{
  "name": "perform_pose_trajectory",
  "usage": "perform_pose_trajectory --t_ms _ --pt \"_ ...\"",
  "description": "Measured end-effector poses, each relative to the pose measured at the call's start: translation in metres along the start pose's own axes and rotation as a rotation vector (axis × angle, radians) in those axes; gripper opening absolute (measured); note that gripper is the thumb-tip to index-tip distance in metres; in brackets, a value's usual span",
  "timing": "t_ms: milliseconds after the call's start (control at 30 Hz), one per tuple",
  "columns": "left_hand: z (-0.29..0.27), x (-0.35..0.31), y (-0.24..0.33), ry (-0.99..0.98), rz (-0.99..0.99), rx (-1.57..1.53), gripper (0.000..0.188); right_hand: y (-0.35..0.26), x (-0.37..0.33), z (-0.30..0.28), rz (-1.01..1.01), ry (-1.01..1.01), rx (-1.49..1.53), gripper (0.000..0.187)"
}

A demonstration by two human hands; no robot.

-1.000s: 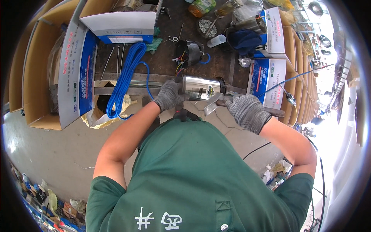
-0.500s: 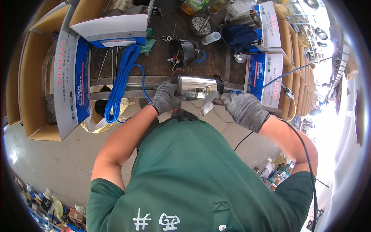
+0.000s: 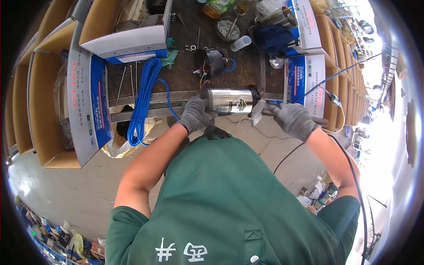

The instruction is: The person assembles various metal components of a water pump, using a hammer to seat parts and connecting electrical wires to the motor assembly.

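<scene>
A shiny steel cylinder (image 3: 230, 100) with a dark ring at its right end lies sideways at the bench's near edge. My left hand (image 3: 196, 114), in a grey glove, is closed around the cylinder's left end. My right hand (image 3: 295, 120), gloved too, is wrapped round the handle of a hammer (image 3: 257, 113). The hammer's head is beside the cylinder's right end; whether they touch I cannot tell. Just beyond the cylinder stands a dark round motor part (image 3: 211, 62) with coloured wires.
A coiled blue cable (image 3: 143, 101) hangs over the bench edge at left. Open cartons (image 3: 95, 110) stand left, more boxes (image 3: 304, 79) right. Farther back are a bowl of small metal parts (image 3: 229, 29), a white cup (image 3: 241, 43) and a dark blue cloth (image 3: 274, 40).
The hammer and my right hand have shifted right; its head has turned, now close to the cylinder's right end. My left hand keeps its hold. The whole view has shifted slightly.
</scene>
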State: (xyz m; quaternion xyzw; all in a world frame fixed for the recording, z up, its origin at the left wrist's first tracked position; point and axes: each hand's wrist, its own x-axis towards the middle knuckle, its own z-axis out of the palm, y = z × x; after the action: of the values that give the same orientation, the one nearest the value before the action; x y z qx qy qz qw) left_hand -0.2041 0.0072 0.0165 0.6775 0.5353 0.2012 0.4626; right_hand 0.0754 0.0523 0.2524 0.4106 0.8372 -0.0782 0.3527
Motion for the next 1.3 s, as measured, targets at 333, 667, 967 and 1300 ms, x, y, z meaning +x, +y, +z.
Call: perform_pose_trajectory --t_ms 333,667,967,1300 --pt "0.049 0.001 -0.035 0.140 -0.157 -0.367 0.032 0.109 0.083 0.252 0.582 0.625 0.690 0.050" --pt "0.087 -0.001 -0.002 0.695 -0.289 -0.935 0.036 0.092 0.130 0.244 0.061 0.635 0.972 0.068" --pt "0.100 0.009 0.021 0.919 -0.331 -0.821 0.025 0.037 0.106 0.201 -0.331 0.202 1.535 0.098" --pt "0.111 0.024 0.012 1.006 -0.482 -0.639 0.038 0.025 0.130 0.227 -0.401 0.390 1.745 0.088"
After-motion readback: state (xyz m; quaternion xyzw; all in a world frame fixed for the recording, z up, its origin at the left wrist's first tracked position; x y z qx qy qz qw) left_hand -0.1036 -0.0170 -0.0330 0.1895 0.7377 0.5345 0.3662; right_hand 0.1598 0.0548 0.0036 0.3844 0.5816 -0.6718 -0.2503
